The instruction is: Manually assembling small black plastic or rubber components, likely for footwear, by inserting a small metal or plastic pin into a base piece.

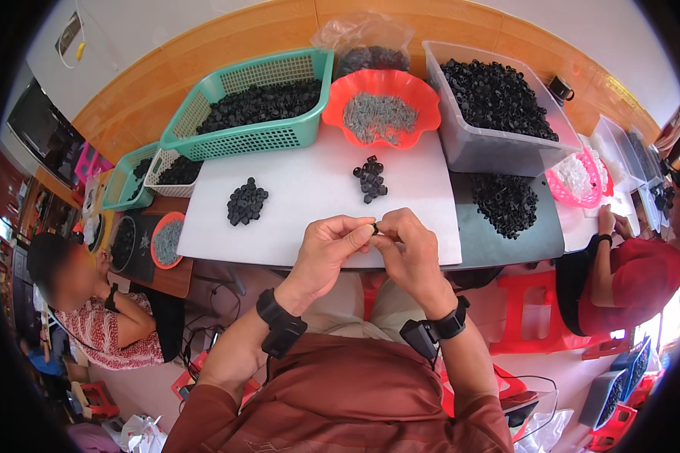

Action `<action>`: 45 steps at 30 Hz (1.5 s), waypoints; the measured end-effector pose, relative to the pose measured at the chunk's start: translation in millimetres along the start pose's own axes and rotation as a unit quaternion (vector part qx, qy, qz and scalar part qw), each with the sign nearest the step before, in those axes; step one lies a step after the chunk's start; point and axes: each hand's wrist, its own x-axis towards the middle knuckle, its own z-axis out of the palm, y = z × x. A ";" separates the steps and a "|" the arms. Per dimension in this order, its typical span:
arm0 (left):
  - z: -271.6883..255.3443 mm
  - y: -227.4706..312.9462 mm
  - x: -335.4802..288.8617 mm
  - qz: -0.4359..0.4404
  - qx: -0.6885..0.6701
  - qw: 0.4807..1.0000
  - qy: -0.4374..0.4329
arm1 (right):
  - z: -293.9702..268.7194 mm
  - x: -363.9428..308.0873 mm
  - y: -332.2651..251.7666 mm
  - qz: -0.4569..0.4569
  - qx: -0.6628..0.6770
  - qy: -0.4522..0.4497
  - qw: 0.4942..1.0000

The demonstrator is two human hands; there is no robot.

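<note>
Head view shows us a small black plastic piece, mostly hidden, pinched by our left hand and right hand, fingertips nearly together.

1. A small black part, seemingly plastic, was pinched between the fingertips of the left hand and the right hand.
2. Only a little of its dark surface showed.
3. Its full shape and tilt were hidden.

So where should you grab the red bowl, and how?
Probably by the near rim of the red bowl, coming from the front: that wavy edge flares outward, good for pinching, while the large green basket and clear tub crowd its sides.
</note>
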 end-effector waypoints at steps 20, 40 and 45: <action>-2.1 -4.5 -0.1 0.031 -0.061 0.997 0.020 | -7.9 -2.6 4.4 0.216 0.227 -0.018 0.949; 6.0 3.4 1.0 0.086 0.100 0.988 0.077 | -6.3 -6.3 13.2 0.249 0.255 0.002 0.934; -7.9 34.8 13.2 0.158 0.228 0.952 0.127 | -3.6 -7.6 16.3 0.261 0.244 -0.005 0.934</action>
